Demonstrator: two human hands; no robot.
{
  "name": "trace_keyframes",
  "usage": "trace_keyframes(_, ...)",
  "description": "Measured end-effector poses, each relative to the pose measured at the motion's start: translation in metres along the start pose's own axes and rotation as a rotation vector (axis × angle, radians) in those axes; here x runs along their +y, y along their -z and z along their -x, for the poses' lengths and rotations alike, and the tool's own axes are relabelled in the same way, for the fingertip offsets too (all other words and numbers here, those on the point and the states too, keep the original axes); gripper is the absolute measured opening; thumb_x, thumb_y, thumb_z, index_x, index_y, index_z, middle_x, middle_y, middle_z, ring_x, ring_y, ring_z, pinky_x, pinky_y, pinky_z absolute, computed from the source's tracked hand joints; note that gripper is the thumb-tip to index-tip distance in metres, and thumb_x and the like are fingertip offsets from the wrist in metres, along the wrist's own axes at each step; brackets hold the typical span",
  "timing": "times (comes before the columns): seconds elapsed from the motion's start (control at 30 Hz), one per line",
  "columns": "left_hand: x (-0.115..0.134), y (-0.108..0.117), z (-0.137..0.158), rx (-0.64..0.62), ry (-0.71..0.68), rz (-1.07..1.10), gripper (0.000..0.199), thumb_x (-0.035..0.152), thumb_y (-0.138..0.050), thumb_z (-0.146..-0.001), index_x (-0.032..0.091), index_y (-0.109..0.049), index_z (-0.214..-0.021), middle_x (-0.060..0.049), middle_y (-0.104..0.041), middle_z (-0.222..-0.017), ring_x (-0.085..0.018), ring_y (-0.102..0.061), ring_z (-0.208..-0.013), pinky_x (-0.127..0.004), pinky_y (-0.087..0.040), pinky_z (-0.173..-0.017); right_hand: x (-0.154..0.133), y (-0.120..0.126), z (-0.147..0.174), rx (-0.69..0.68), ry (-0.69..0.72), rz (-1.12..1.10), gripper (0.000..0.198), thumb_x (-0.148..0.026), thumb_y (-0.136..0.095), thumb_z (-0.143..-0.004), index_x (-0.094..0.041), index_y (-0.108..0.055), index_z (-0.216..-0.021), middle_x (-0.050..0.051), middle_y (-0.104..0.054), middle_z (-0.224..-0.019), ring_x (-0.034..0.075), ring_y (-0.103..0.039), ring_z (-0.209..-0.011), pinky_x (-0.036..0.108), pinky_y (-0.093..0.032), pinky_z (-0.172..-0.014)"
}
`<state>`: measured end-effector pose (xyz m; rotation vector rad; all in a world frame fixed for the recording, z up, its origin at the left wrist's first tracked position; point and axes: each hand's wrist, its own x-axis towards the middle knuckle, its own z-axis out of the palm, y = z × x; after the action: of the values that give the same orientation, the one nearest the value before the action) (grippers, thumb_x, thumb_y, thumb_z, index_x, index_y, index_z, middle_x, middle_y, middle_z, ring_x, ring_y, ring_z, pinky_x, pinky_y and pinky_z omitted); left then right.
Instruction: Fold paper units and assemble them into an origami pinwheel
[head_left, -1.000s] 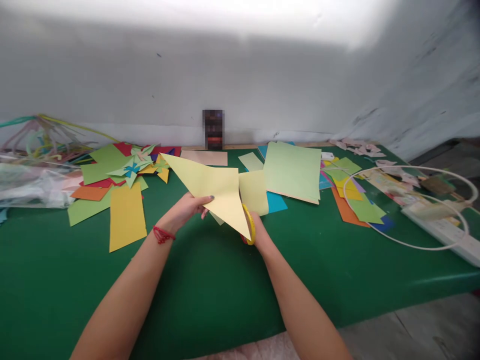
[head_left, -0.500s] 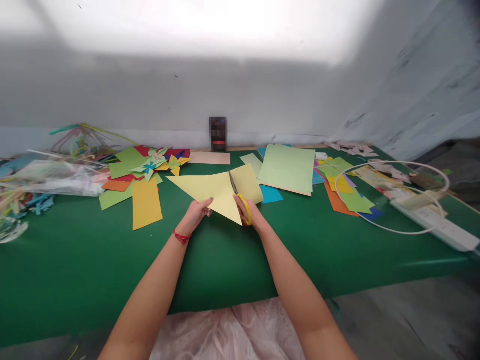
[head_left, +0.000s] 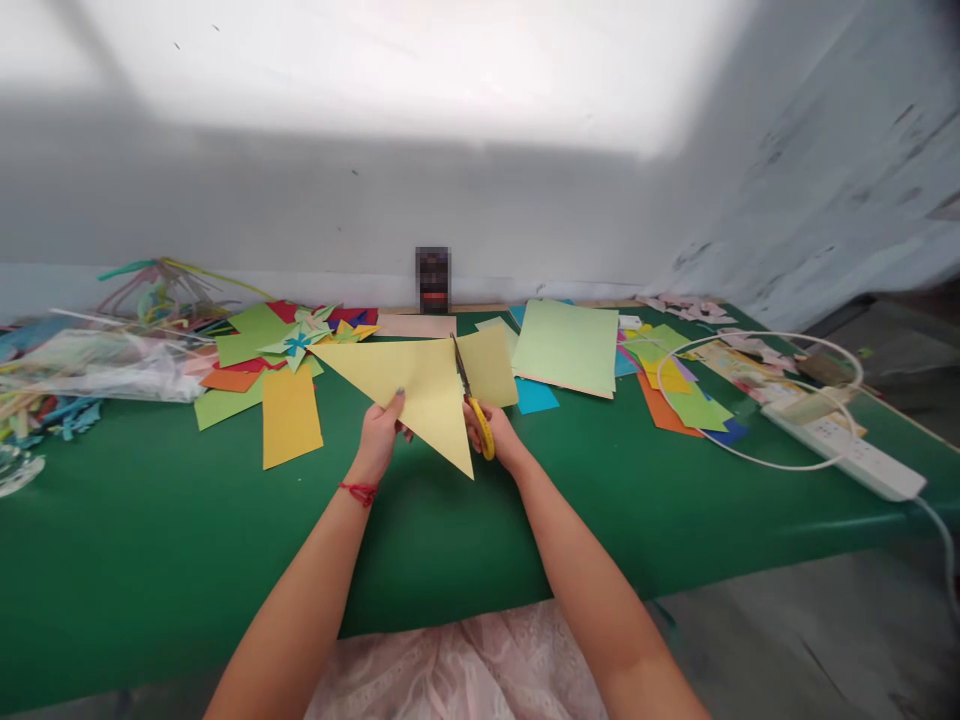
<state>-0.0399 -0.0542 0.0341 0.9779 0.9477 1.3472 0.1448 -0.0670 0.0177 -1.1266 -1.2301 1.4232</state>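
My left hand point(head_left: 381, 432) pinches a pale yellow sheet of paper point(head_left: 409, 385), folded into a triangle, by its lower left edge, thumb on top. A pair of scissors point(head_left: 484, 430) with yellow handles is held in my right hand point(head_left: 495, 436), its dark blades pointing away from me along the triangle's right side. Right of the blades a pale yellow flap of paper point(head_left: 491, 365) hangs beside the triangle. Whether a last bit of paper still joins the two at the top, I cannot tell. The fingers under the paper are partly hidden.
Folded paper flowers point(head_left: 300, 340) and a yellow paper rectangle point(head_left: 291, 415) lie left. Behind are a light green paper stack point(head_left: 568, 345) and an upright dark phone-like object point(head_left: 433, 280). Coloured papers point(head_left: 679, 385) and a white power strip point(head_left: 847, 450) with a looped cable lie right.
The scissors have cut further up along the paper, and the gap between triangle and flap is longer. My left hand has shifted slightly left with the triangle. The view has tilted a little.
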Motion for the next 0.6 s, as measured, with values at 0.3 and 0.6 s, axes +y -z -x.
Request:
trace_keyframes(0.3, 0.017, -0.009, 0.015, 0.09, -0.089, -0.101, 0.034, 0.041, -0.064, -0.073, 0.018, -0.048, -0.054, 0.008, -0.038, -0.035, -0.006, -0.037, -0.029, -0.021, -0.03, -0.029, -0.001, -0.005, 0.003, -0.047, 0.023, -0.045, 0.031, -0.051, -0.054, -0.074, -0.022, -0.047, -0.08, -0.008, -0.042, -0.054, 0.006, -0.038, -0.042, 0.019, -0.033, -0.04)
trace_keyframes(0.6, 0.019, -0.012, 0.019, 0.145, -0.122, -0.017, 0.027, 0.039, -0.064, -0.074, 0.019, -0.049, -0.062, 0.009, -0.038, -0.037, -0.006, -0.034, -0.029, -0.02, -0.027, -0.027, -0.009, -0.01, 0.008, -0.108, 0.039, -0.061, 0.022, -0.034, -0.061, -0.068, -0.02, -0.049, -0.079, -0.009, -0.043, -0.055, 0.006, -0.037, -0.044, 0.02, -0.03, -0.043)
